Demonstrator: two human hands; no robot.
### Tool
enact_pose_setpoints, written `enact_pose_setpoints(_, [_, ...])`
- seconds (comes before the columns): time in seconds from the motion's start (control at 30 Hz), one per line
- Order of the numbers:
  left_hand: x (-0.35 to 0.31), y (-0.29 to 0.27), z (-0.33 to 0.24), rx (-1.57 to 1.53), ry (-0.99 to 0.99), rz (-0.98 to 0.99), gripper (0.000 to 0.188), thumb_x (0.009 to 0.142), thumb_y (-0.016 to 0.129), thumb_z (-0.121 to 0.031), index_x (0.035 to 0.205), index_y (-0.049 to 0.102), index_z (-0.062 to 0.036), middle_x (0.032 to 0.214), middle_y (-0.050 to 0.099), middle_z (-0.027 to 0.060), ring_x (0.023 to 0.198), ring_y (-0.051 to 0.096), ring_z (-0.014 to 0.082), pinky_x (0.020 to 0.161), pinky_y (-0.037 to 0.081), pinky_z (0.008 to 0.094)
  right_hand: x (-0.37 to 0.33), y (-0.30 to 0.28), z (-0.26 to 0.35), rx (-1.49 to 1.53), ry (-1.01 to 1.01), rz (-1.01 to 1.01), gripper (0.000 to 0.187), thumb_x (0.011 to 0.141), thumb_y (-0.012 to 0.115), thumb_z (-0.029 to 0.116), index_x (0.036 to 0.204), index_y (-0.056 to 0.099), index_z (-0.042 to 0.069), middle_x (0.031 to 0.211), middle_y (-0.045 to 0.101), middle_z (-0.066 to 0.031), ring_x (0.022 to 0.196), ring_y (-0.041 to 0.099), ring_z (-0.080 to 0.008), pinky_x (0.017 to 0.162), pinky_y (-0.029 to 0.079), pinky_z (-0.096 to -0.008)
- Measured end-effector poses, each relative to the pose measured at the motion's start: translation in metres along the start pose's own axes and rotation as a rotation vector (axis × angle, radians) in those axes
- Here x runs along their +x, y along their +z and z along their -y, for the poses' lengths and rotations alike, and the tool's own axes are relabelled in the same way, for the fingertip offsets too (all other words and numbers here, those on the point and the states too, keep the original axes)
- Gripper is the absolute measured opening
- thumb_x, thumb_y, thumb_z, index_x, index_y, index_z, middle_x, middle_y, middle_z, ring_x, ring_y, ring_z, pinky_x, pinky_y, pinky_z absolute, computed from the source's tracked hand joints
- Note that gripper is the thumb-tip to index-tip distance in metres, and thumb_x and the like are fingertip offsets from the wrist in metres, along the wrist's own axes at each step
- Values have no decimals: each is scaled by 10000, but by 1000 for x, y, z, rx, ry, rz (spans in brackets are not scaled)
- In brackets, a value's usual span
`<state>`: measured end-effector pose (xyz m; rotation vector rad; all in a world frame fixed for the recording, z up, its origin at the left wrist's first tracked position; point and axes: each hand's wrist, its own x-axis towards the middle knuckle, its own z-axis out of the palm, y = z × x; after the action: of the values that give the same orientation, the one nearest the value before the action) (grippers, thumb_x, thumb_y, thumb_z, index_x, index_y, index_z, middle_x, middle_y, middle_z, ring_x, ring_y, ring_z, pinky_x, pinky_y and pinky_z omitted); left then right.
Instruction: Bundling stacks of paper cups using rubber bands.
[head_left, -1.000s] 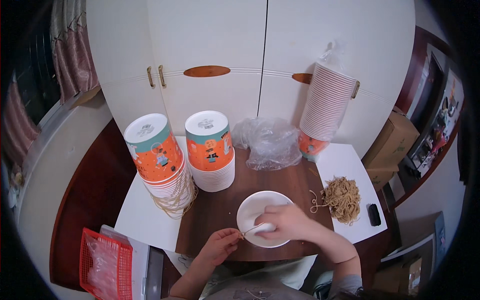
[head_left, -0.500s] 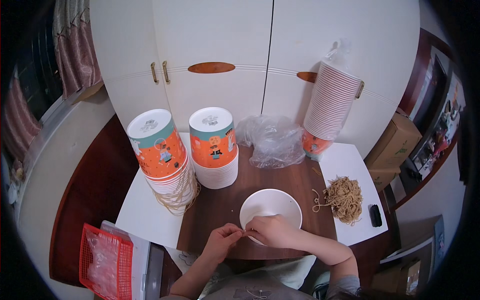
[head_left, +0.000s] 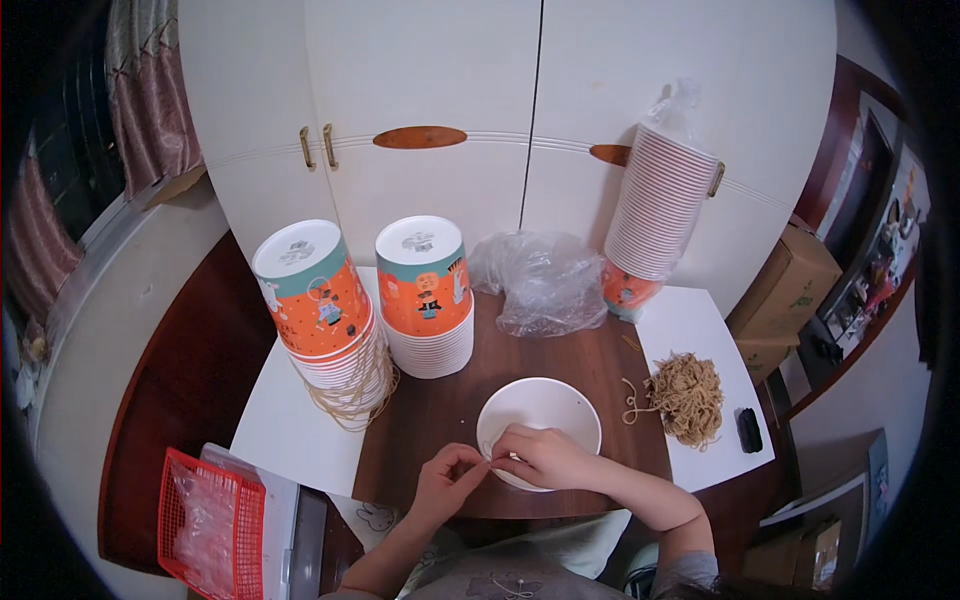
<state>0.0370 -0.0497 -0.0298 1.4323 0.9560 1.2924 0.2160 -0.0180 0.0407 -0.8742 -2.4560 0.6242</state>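
My left hand [head_left: 447, 480] and my right hand [head_left: 543, 458] meet at the near left rim of a round white paper tub [head_left: 560, 405]. Thumb and fingers are pinched on both, the fingertips touching or nearly so. Whatever they grip is too small to make out. My right hand lies across the tub's opening and hides part of it. To the right, a tangled heap of tan string [head_left: 685, 400] rests on the table, one loose curl reaching toward the tub.
Left stand two stacks of upturned orange-and-teal paper tubs [head_left: 312, 290] [head_left: 424, 300], the first hung with loops of tan cord [head_left: 360, 395]. Behind lie a crumpled clear bag [head_left: 550, 285] and a tall bagged tub stack [head_left: 660, 200]. A black object [head_left: 749, 431] sits right; a red basket [head_left: 250, 520] is lower left.
My fingers have shifted slightly at the tub's rim, the right hand's fingertips now a little higher. The whole view has drifted a touch; nothing else on the table has moved.
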Motion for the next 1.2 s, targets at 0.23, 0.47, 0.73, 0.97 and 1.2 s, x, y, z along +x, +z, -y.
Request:
enact_pose_setpoints(0.23, [1,1,-14,-188,-129,-19,44,785,551,-24,827,557,-32,763,559,5,673,480,34,597,378,167,-3,7,-5,68,-6,41,120,785,567,175,837,537,71,792,549,-74,634,565,-250,566,449,-335])
enact_pose_setpoints(0.47, [-2,-21,-1,-511,-286,-8,95,798,525,-6,892,512,-19,837,578,50,775,534,86,724,421,212,-5,8,-9,66,20,-9,119,765,597,165,805,542,68,772,550,-70,597,557,-227,536,440,-319])
enact_pose_setpoints(0.73, [-3,-11,-9,-322,-260,105,123,803,521,-31,925,520,-17,844,588,58,775,562,108,688,439,212,-2,6,-1,149,-2,-30,140,778,578,198,821,534,72,862,512,-70,720,554,-264,600,451,-358])
enact_pose_setpoints(0.97, [-4,-10,-16,-116,-243,68,120,805,565,-83,890,597,-3,749,585,-4,683,499,35,610,394,165,1,3,1,157,-71,-10,146,776,587,194,830,527,73,866,505,-63,717,556,-241,589,457,-334])
enact_pose_setpoints(1.2, [0,-4,-16,-72,-220,-13,104,786,590,-88,857,611,-16,662,537,-49,599,434,5,529,332,147,-2,-4,6,183,36,-4,176,754,614,209,837,523,83,846,520,-53,637,561,-233,544,459,-321])
